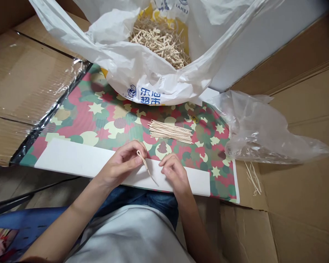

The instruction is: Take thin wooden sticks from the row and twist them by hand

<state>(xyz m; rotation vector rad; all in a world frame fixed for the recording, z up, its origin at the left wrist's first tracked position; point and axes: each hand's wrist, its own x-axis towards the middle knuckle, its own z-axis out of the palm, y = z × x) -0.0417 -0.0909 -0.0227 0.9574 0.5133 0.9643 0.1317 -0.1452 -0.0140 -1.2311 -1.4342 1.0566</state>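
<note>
Between the thumb and fingers of my left hand (126,160) is a thin pale strand (146,166), bent into a small loop at its top, with its tail slanting down to the right. My right hand (175,171) is a short way to the right of the strand, apart from it, with its fingers curled together; whether anything is in them is hidden. Beyond my hands a bundle of straight pale strands (170,131) lies on the camouflage-patterned board (98,120). Further back stands a white plastic bag (164,78) holding many short looped pieces (161,40).
A white strip (71,157) runs along the board's near edge. At right lies a clear plastic bag (257,128), with a few loose strands (253,179) below it on cardboard. Cardboard boxes (30,73) flank the left side, and a cardboard wall (304,153) stands at right.
</note>
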